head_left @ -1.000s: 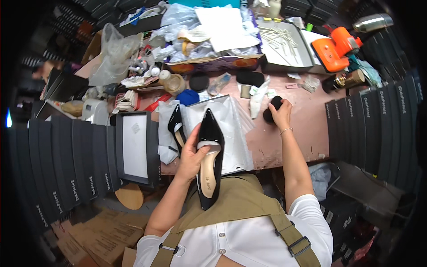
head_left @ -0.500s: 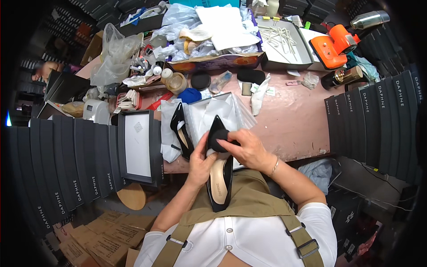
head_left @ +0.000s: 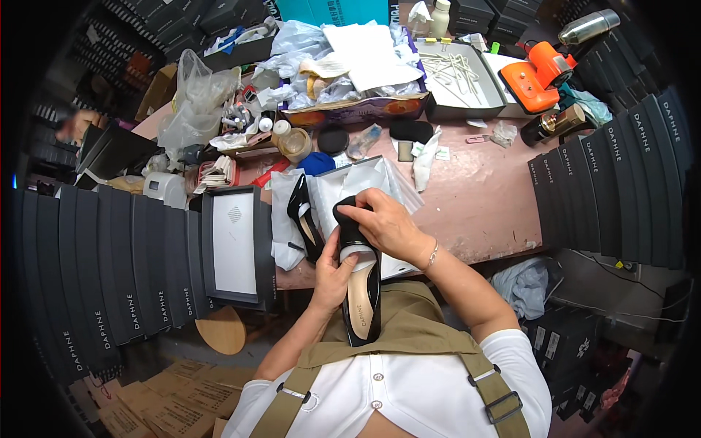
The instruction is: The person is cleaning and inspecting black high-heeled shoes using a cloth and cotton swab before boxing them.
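A glossy black pointed shoe [head_left: 373, 298] with a beige insole lies above my lap, its toe away from me. My left hand [head_left: 332, 281] grips it by the side, thumb at the opening, where white stuffing shows. My right hand [head_left: 391, 228] pinches a soft black pad [head_left: 346, 210] and presses it on the shoe's toe, which the pad and fingers mostly hide. The matching black shoe [head_left: 298, 201] lies to the left on white tissue paper [head_left: 285, 237], beside an open shoebox [head_left: 332, 179] lined with tissue.
Stacked dark shoeboxes stand at the left [head_left: 109, 277] and right [head_left: 617, 182]. An upright open box [head_left: 232, 248] leans beside the left row. Farther back are a carton of crumpled plastic [head_left: 365, 109], a tray of white sticks [head_left: 467, 102], jars [head_left: 295, 144] and an orange device [head_left: 529, 80].
My right hand has slid the black pad forward and slightly left, from the upper of the shoe to its toe. The left hand keeps its grip, and the view has shifted slightly.
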The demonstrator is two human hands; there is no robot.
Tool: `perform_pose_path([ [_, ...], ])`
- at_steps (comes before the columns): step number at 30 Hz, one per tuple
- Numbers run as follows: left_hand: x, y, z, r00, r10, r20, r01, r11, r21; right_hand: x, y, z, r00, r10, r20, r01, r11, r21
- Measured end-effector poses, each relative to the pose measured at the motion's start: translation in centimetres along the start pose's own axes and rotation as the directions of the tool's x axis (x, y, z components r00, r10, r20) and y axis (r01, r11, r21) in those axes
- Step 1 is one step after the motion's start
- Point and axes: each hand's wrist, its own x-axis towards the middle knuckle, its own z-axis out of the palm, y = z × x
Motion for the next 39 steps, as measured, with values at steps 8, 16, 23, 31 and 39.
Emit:
perform_pose_path([
  [8, 0.5, -0.9, 0.0, 0.996, 0.004, 0.091, 0.007, 0.993, -0.121, -0.5, 1.9, 0.7, 0.989, 0.132, -0.060, -0.136, 0.988, -0.067],
  [16, 4.0, -1.1, -4.2, 0.982, -0.183, 0.036, 0.154, 0.682, -0.715, -4.9, 3.2, 0.6, 0.870, 0.463, -0.167, -0.408, 0.868, 0.283],
  [23, 5.1, -2.3, -5.9, 0.956, -0.125, 0.265, 0.292, 0.339, -0.894, -11.1, 2.2, 2.8, 0.727, 0.683, 0.062, -0.644, 0.648, 0.407],
  [31, 4.4, -2.1, -4.6, 0.945, -0.215, 0.246, 0.305, 0.315, -0.899, -4.5, -5.0, -1.1, 0.920, 0.382, -0.090, -0.334, 0.882, 0.333],
  [39, 1.2, -7.2, -5.7, 0.960, -0.154, 0.235, 0.279, 0.620, -0.733, -0.1, -5.3, 2.9, 0.980, 0.160, -0.117, -0.165, 0.986, -0.033],
])
